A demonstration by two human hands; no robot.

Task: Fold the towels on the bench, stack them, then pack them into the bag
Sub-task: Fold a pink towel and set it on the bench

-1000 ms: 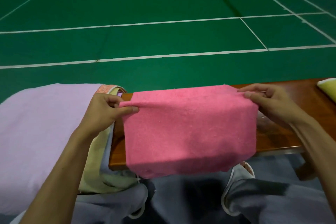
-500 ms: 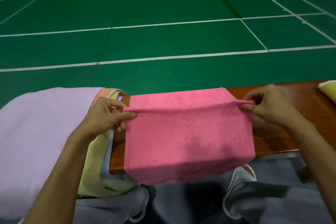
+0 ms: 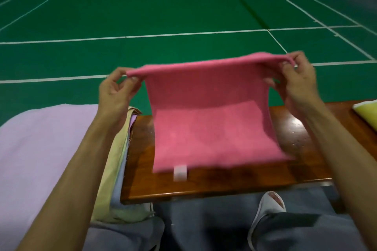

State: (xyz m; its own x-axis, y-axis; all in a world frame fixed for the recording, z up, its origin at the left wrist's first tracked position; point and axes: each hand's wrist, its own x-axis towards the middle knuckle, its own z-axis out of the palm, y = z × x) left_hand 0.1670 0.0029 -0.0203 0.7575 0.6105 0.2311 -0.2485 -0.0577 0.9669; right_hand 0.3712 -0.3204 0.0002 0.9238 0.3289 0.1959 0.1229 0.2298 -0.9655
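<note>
A pink towel (image 3: 210, 124) hangs between my hands above the wooden bench (image 3: 204, 187). My left hand (image 3: 116, 91) pinches its upper left corner and my right hand (image 3: 295, 81) pinches its upper right corner, both lifted well above the bench. The towel's lower part curves down onto the bench top, with a small white label (image 3: 180, 172) at its near edge. A lilac towel (image 3: 40, 149) lies spread on a pile at the left, over yellow and pale blue cloths (image 3: 116, 169).
A yellow folded cloth (image 3: 367, 114) sits on the bench at the far right edge. My knees in grey trousers and a white slipper (image 3: 269, 208) are below the bench's near edge. Green court floor with white lines lies beyond.
Both hands have raised the pink towel's top edge up and away from me. Its lower part, which hung over the bench's near edge, now lies on the bench top.
</note>
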